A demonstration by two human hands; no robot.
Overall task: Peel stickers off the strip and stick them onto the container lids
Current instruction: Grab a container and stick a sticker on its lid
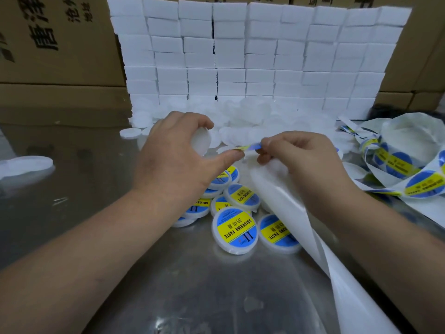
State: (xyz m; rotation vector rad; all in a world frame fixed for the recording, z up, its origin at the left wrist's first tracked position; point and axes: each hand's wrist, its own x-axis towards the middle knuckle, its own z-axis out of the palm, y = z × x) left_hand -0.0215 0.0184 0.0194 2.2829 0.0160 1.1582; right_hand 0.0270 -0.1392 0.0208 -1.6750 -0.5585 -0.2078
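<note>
My left hand (pixel 178 155) grips a plain white round container (pixel 201 141) between fingers and palm, and its thumb tip touches one end of a blue and yellow sticker (pixel 250 147). My right hand (pixel 296 160) pinches the other end of that sticker and also holds the white backing strip (pixel 289 203), which trails down to the lower right. Below my hands lies a pile of labelled containers (pixel 234 230) reading "SOLDERING PASTE".
Unlabelled white containers (pixel 250 131) are heaped behind my hands on the steel table (pixel 96 189). A wall of white boxes (pixel 255 56) stands at the back, with cardboard cartons (pixel 55 44) behind. Loose sticker strip (pixel 404 169) coils at the right. One white lid (pixel 24 165) lies far left.
</note>
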